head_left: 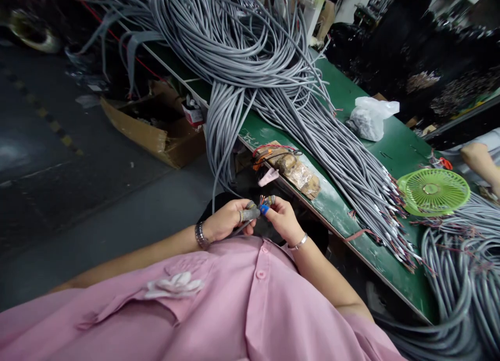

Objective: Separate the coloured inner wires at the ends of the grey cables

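Note:
My left hand (230, 219), with grey tape round its fingers, is closed on a grey cable (245, 226) in front of my body. Coloured inner wires (262, 200) stick out at the cable's stripped end. My right hand (282, 218) pinches at that end, touching the wires; a blue cover sits on one fingertip. Both hands meet just off the edge of the green table (263, 131). Nearest to them on the table lies a taped brown block (299, 172), with a pale pink clip (269, 177) at its left end.
A thick heap of grey cables (234, 43) runs across the table, its stripped ends fanned out at right. Beyond them are a green fan (433, 191) and a white plastic bag (373, 116). An open cardboard box (144, 134) stands below at left. Another person's arm (482, 160) shows at far right.

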`<state>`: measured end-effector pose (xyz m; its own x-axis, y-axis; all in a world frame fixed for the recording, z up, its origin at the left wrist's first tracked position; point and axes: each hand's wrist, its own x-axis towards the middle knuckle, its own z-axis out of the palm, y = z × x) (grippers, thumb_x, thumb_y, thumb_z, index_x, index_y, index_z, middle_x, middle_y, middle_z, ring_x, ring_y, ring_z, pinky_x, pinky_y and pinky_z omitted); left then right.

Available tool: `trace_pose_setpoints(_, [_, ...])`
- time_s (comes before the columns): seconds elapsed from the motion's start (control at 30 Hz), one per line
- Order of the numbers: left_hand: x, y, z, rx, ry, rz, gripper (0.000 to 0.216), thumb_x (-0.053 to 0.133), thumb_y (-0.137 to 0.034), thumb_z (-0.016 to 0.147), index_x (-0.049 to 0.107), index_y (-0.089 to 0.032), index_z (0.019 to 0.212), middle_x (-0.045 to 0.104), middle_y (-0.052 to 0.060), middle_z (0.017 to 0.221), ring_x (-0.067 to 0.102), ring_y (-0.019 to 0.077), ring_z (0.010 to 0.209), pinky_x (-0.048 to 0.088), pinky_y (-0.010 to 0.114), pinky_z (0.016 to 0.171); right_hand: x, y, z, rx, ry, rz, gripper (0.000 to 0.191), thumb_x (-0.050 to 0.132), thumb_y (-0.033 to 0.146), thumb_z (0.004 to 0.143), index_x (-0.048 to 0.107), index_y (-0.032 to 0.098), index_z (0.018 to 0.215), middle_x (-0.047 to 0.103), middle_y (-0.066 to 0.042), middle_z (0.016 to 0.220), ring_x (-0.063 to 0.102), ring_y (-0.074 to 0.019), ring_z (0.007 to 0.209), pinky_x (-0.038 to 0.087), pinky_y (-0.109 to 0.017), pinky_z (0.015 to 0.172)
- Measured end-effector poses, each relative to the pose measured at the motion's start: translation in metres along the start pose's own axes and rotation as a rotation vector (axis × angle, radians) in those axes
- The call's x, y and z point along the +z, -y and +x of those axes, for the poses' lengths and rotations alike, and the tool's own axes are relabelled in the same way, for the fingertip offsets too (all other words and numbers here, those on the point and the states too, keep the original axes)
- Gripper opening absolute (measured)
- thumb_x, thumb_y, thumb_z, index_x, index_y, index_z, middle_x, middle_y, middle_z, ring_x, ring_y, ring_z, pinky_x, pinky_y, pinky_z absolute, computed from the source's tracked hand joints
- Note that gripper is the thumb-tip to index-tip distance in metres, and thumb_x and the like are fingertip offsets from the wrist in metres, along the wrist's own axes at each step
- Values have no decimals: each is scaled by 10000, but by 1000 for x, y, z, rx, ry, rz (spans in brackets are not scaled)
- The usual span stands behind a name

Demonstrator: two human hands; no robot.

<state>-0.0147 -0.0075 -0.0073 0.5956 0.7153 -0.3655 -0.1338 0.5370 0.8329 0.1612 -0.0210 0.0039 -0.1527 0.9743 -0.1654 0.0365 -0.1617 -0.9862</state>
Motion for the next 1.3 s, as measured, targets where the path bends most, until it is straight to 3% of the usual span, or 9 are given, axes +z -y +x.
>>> trace_pose_setpoints(0.13, [3, -7, -3, -42, 26, 110, 229, 679, -350, 753, 554, -169, 690, 613, 13, 546, 570, 122, 403, 386, 187, 362, 3, 6, 3, -20, 28, 17, 163, 685, 316, 721, 621, 181, 786, 581, 13, 702, 480, -112, 616, 405, -241, 592])
trace_pose_setpoints(0.37, [0, 0, 1, 137, -287, -61, 151, 662, -285, 747, 610, -143, 739, 669, 38, 646, 578, 106, 436, 367, 185, 363, 18, 4, 12, 46, -156, 136, 164, 704, 301, 692, 610, 176, 743, 556, 33, 633, 449, -94, 545, 367, -226, 510])
trace_pose_setpoints(0.53, [-3, 3, 1, 205, -380, -183, 140, 686, -249, 722, 614, -144, 780, 656, 19, 629, 540, 86, 419, 316, 176, 354, 24, 0, 8, 119, -155, 238, 202, 713, 322, 688, 583, 174, 735, 490, 57, 565, 398, -76, 482, 330, -214, 458])
trace_pose_setpoints(0.73, [-2, 6, 0, 169, -381, -63, 61, 612, -206, 706, 580, -155, 708, 623, 7, 552, 504, 84, 367, 260, 179, 327, 24, 4, 11, 16, -98, 70, 291, 722, 393, 712, 593, 182, 864, 583, 17, 728, 477, -100, 593, 387, -228, 524])
trace_pose_setpoints(0.87, [2, 6, -1, 141, -355, 27, 46, 592, -184, 686, 567, -156, 713, 615, -1, 536, 491, 80, 356, 233, 177, 325, 25, 1, 18, -28, -93, -48, 245, 725, 368, 718, 579, 180, 776, 568, 22, 685, 474, -98, 593, 403, -232, 558])
trace_pose_setpoints(1.17, [0, 10, 2, 148, -388, -32, 139, 647, -252, 721, 558, -162, 779, 622, -24, 579, 498, 67, 379, 262, 162, 341, 26, -3, 15, 134, -142, 121, 287, 702, 408, 706, 605, 158, 809, 534, 38, 601, 442, -85, 505, 381, -226, 486])
trace_pose_setpoints(1.3, [-3, 9, 4, 105, -260, 34, 103, 622, -231, 732, 552, -155, 739, 624, -7, 567, 513, 76, 386, 267, 169, 349, 26, -3, 13, 107, -148, 183, 252, 704, 379, 707, 608, 162, 790, 558, 30, 628, 461, -85, 534, 381, -220, 506])
